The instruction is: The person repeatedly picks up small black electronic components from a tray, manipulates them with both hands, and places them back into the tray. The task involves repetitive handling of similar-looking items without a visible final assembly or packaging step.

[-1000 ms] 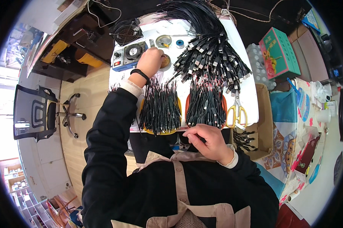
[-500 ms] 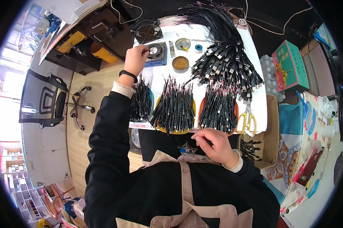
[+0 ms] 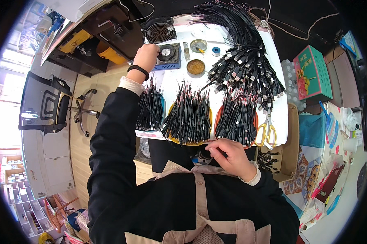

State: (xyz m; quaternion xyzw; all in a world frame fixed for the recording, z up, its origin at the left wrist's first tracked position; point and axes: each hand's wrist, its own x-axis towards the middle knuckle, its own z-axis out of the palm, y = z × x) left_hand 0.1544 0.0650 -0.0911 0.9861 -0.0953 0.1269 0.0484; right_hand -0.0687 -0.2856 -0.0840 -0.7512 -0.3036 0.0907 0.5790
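My left hand (image 3: 146, 58) is closed at the left end of a blue and grey box-shaped device (image 3: 174, 65) with a round dark opening on top. Anything in its fingers is hidden or too small to make out. My right hand (image 3: 231, 157) lies low at the table's front edge, fingers loosely curled and thumb bent in; whatever it may hold does not show. Ahead of my hands, short black cables with bare reddish ends lie in three bundles: one on a blue tray (image 3: 163, 106), one on a yellow tray (image 3: 171, 138), one on an orange tray (image 3: 218, 118).
Long black USB cables (image 3: 248, 61) heap at the back right. Yellow-handled scissors (image 3: 266, 132) lie at the right edge. Behind the trays are a round tin of amber material (image 3: 195, 66), a shallow dish (image 3: 198, 45), a solder spool (image 3: 216, 51) and a fan (image 3: 159, 30). A cardboard box (image 3: 289, 162) stands right.
My left hand has drawn slightly back toward me and left, its fingers moving off the device's round top. My right hand has hardly moved. The whole view has shifted a little.
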